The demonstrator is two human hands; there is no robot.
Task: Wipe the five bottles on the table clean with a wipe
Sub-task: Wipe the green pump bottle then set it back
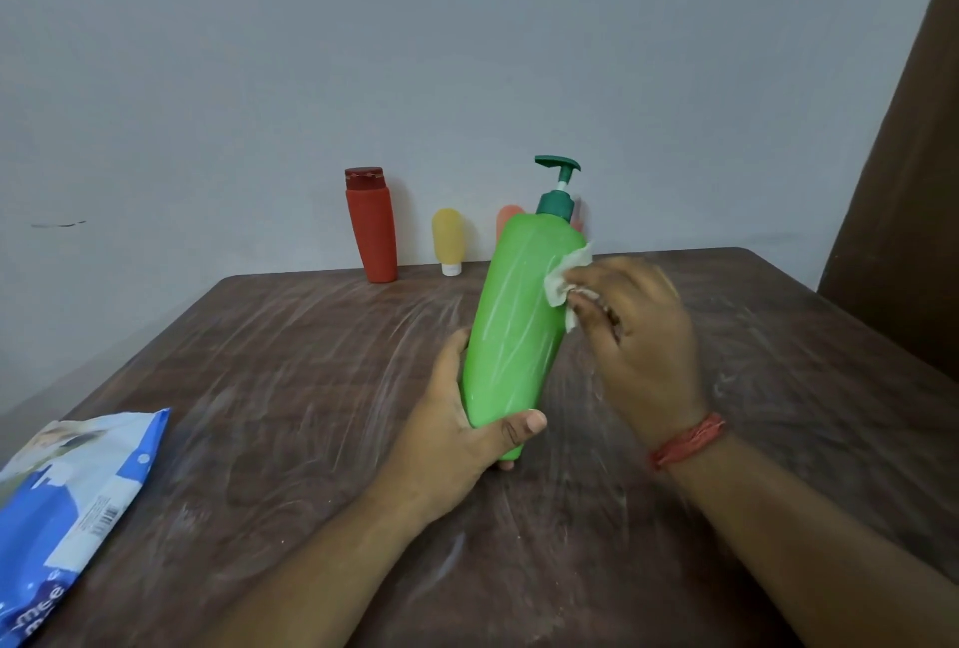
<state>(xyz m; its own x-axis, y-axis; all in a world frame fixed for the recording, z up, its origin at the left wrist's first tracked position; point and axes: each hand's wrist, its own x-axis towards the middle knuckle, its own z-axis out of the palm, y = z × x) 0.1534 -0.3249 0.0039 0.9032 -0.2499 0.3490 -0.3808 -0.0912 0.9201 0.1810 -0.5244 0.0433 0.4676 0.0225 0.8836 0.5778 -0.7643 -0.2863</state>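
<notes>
Bottle (511, 331) tilted, base gripped in my left hand (456, 432) for steadiness; right hand (635, 331) pinches wipe (568, 284) against its upper side to scrub.

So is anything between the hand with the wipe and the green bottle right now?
No. The right hand presses the wipe straight against the green bottle, which the left hand holds lifted.

Red bottle (371, 227), yellow bottle (447, 240) line far edge; wipes pack (72, 507) blocks near-left corner.
</notes>
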